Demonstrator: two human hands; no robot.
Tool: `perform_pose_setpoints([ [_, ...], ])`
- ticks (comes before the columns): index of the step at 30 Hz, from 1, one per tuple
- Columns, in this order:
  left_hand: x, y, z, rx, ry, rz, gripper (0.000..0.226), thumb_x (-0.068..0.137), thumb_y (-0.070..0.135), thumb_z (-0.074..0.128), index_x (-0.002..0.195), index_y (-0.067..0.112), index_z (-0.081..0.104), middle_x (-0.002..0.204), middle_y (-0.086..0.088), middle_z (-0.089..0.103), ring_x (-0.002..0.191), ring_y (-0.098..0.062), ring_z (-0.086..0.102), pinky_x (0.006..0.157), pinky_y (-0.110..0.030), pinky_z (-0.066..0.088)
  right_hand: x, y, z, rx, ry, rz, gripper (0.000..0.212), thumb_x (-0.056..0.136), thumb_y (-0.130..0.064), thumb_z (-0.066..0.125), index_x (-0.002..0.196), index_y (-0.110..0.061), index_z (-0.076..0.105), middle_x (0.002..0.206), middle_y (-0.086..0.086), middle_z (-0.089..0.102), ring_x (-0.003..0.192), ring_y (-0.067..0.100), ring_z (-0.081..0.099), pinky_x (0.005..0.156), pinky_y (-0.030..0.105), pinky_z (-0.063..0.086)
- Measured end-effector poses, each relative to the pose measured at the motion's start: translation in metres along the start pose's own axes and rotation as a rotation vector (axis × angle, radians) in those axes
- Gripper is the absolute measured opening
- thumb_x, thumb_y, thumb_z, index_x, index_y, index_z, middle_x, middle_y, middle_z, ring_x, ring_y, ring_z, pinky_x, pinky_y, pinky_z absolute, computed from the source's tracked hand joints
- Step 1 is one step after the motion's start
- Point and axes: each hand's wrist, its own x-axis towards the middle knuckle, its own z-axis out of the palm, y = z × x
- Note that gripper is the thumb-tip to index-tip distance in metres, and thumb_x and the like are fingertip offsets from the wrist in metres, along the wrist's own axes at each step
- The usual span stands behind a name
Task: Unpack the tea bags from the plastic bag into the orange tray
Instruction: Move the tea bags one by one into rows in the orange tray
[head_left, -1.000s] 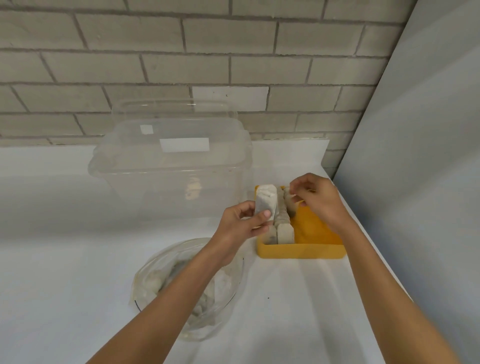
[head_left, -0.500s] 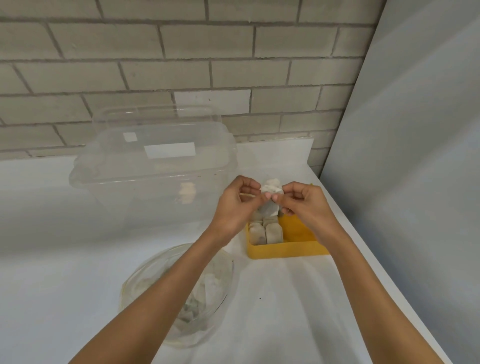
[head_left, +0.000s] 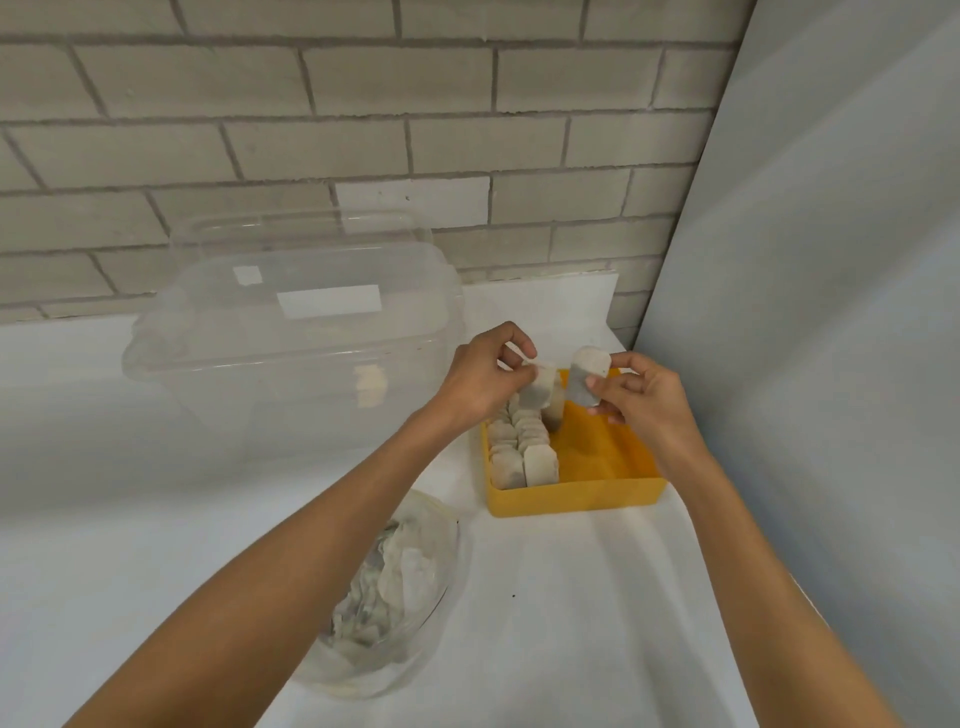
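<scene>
An orange tray (head_left: 576, 496) stands on the white table, with two rows of tea bags (head_left: 524, 452) upright along its left side. Above the tray's far end my left hand (head_left: 480, 376) pinches one tea bag (head_left: 543, 392). My right hand (head_left: 641, 402) holds a second tea bag (head_left: 587, 376) a little to the right, apart from the first. The clear plastic bag (head_left: 400, 587) lies near me on the left, open, with several more tea bags inside, partly hidden by my left forearm.
A large clear plastic tub (head_left: 296, 338) stands at the back left, close to the tray. A brick wall (head_left: 363, 130) runs behind the table and a grey panel (head_left: 831, 312) closes off the right side. The tray's right half shows bare orange floor.
Both hands held tea bags together half a second ago. They have now drawn apart, each with one tea bag. The view has shifted a little.
</scene>
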Motion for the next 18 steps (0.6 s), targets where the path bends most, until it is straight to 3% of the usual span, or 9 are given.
perform_pose_setpoints([
  [3,0.015,0.002,0.012,0.042,-0.062,-0.006,0.010,0.088,0.015,0.064,0.096,0.021,0.064,0.089,-0.003,0.067,0.081,-0.019,0.065,0.074,-0.028,0.055,0.009,0.005,-0.006,-0.093,0.075,0.012,0.011,0.091,-0.019,0.064,0.100,-0.015,0.062,0.092,0.007,0.071,0.071,0.015,0.067,0.052,0.013,0.047],
  [7,0.034,0.005,0.030,0.052,-0.108,-0.049,0.005,0.088,0.011,0.065,0.092,0.014,0.066,0.092,-0.008,0.069,0.085,-0.024,0.067,0.086,-0.040,0.056,0.017,0.016,-0.011,-0.212,0.137,-0.021,0.009,0.090,-0.022,0.065,0.097,-0.018,0.066,0.096,0.003,0.070,0.086,0.017,0.065,0.072,0.024,0.050],
  [9,0.041,0.001,0.039,0.084,-0.131,-0.071,0.005,0.087,0.011,0.067,0.091,0.013,0.067,0.097,-0.010,0.070,0.087,-0.024,0.067,0.088,-0.041,0.055,0.018,0.018,-0.013,-0.269,0.156,-0.053,0.004,0.088,-0.022,0.067,0.092,-0.020,0.067,0.091,-0.001,0.068,0.085,0.015,0.062,0.072,0.021,0.048],
  [14,0.050,-0.013,0.061,0.274,-0.162,-0.142,0.005,0.085,0.026,0.070,0.082,0.025,0.066,0.102,0.000,0.069,0.102,-0.023,0.060,0.100,-0.044,0.038,0.021,0.027,-0.015,-0.352,0.144,-0.072,0.003,0.086,-0.016,0.069,0.088,-0.019,0.068,0.083,-0.001,0.066,0.076,0.011,0.059,0.062,0.015,0.044],
  [18,0.051,-0.026,0.068,0.495,-0.138,-0.132,0.006,0.085,0.033,0.067,0.089,0.029,0.070,0.105,0.006,0.068,0.106,-0.021,0.055,0.092,-0.040,0.028,0.024,0.035,-0.013,-0.389,0.094,-0.051,0.005,0.087,-0.013,0.068,0.089,-0.017,0.067,0.084,0.002,0.067,0.079,0.019,0.064,0.071,0.028,0.052],
])
